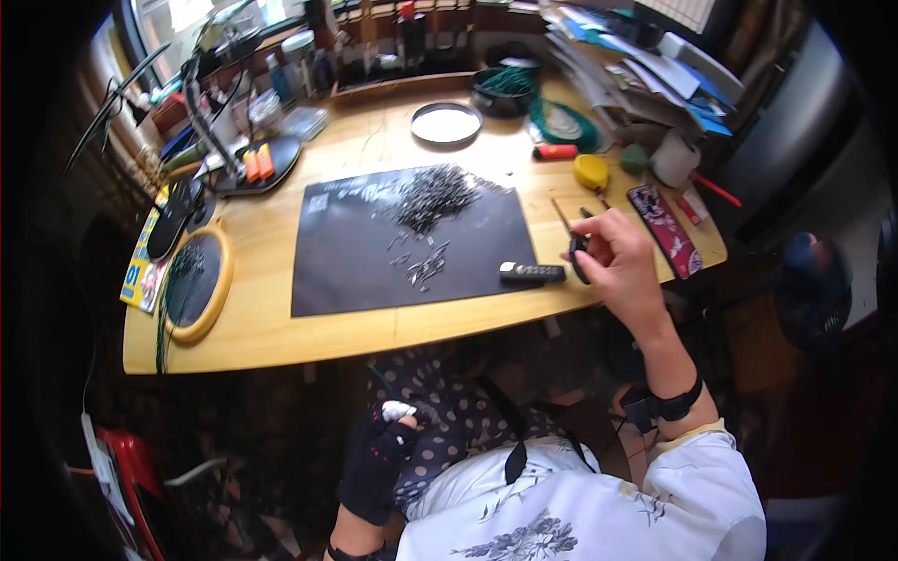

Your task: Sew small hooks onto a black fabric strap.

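My right hand (617, 263) is raised over the table's right front edge. Its thumb and fingers pinch a black-handled tool (578, 258) with a thin shaft pointing up and left; the exact kind is unclear. Just left of it, a black remote-like device (532, 272) with a row of buttons lies across the edge of a dark mat (351, 259). A heap of small dark slivers (435, 196) sits on the mat, with a smaller scatter (426, 265) nearer me. Down at my lap, my left hand (394, 438) wears a black fingerless glove and curls by a white patch; its grip is hidden.
A round yellow-rimmed tray (226, 270) holds dark green strands at left. Behind it stands a desk lamp (203, 116). A round pan (446, 142), a yellow tape measure (591, 172), a patterned phone (665, 231) and stacked papers (631, 77) occupy the back and right.
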Demonstrator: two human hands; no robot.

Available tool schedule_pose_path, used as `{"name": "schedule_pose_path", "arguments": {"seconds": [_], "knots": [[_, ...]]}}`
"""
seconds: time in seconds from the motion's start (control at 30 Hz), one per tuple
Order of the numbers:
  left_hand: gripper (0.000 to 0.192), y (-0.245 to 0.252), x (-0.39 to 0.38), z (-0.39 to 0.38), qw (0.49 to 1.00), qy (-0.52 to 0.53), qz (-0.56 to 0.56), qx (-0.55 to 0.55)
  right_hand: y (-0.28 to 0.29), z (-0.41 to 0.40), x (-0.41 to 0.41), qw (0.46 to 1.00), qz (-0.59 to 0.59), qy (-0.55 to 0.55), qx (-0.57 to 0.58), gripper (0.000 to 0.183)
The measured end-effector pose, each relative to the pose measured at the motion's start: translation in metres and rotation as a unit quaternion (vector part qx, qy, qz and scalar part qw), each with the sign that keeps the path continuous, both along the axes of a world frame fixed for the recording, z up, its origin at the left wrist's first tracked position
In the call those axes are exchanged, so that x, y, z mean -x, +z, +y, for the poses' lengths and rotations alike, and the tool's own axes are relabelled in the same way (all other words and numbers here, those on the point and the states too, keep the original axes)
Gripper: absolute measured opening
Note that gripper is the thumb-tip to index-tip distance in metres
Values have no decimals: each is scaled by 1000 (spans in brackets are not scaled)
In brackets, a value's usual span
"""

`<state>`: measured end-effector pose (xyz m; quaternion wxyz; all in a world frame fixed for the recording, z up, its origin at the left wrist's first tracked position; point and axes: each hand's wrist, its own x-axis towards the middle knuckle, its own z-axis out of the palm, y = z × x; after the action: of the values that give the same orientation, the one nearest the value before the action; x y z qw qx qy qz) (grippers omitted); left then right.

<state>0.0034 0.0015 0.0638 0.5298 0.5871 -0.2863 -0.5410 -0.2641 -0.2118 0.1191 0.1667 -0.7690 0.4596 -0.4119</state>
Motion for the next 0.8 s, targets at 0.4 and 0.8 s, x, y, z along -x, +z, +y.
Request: {"name": "schedule_pose_path", "arguments": {"seconds": [0.4, 0.8], "knots": [[12, -8, 8, -22, 993, 11, 38, 109, -11, 57, -45, 924, -141, 280, -219, 15], [12, -3, 20, -36, 987, -47, 26, 151, -24, 88, -86, 761, -278, 355, -466, 25]]}}
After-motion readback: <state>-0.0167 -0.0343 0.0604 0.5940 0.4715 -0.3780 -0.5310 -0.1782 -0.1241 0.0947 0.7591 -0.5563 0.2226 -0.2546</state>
